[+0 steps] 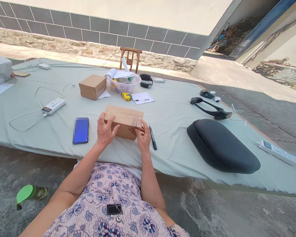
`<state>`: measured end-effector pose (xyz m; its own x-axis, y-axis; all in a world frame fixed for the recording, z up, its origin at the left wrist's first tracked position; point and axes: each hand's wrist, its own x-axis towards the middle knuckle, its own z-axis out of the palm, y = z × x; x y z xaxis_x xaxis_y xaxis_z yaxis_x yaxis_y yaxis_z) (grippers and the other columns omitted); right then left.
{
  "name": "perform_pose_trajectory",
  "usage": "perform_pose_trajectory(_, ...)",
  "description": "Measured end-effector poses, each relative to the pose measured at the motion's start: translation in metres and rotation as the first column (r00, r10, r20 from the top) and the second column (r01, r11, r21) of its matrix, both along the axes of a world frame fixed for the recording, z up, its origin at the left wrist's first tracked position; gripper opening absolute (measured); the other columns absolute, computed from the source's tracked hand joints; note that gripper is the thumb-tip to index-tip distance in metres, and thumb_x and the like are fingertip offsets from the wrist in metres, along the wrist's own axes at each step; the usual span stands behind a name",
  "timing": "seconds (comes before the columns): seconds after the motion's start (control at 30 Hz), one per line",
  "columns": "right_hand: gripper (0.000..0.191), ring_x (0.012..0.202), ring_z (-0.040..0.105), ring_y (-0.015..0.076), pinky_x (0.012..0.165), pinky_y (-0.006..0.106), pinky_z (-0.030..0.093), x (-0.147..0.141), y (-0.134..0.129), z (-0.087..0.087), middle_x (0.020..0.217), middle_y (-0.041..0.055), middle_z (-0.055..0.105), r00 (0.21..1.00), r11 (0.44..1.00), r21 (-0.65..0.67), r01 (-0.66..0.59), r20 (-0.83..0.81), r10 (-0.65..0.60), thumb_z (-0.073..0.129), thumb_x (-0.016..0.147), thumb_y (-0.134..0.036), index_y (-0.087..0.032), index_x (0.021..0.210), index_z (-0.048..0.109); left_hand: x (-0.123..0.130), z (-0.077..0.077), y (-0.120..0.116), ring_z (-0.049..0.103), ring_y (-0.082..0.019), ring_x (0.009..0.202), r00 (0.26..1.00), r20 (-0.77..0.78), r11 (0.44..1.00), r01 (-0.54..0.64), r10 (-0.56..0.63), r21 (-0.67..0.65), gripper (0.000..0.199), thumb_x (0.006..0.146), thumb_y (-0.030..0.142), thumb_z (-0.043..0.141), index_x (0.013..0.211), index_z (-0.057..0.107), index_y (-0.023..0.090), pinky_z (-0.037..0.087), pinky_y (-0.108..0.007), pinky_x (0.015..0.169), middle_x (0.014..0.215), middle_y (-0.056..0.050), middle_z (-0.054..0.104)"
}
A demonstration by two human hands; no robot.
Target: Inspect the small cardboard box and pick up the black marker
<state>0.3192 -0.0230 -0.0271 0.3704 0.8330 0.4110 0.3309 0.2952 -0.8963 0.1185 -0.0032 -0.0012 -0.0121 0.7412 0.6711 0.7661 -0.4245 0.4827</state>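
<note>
A brown cardboard box [123, 122] rests on the cloth in front of me, with black scribbled lines on its right end. My left hand [105, 131] grips its left end, fingers over the top edge and thumb against the near side. At the right corner, my right hand [143, 135] pinches the box by the scribbles with thumb and fingers. A black marker pen [153, 138] lies just right of my right hand. To the left of my left hand is a phone [81, 131] with a blue screen.
Behind the box stand another cardboard box [92, 87], a pink basin [124, 86] of odds and ends, a yellow tape measure [126, 96] and a paper [143, 98]. A black case [223, 146] and dark glasses [212, 110] lie right. A power strip [53, 106] with cable lies left.
</note>
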Motion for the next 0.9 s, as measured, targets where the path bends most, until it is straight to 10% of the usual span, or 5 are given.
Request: perform_pose_trajectory(0.9, 0.063, 0.081, 0.063, 0.018, 0.069, 0.029, 0.049, -0.008, 0.015, -0.003, 0.104, 0.0068, 0.068, 0.959, 0.98, 0.064, 0.189, 0.202, -0.198, 0.056, 0.085, -0.067, -0.021, 0.129, 0.055, 0.001, -0.014, 0.011, 0.039, -0.041, 0.138, 0.997, -0.076, 0.998, -0.03, 0.034, 0.059, 0.056, 0.086, 0.048, 0.068, 0.133, 0.06, 0.02, 0.043, -0.055, 0.108, 0.15, -0.022, 0.034)
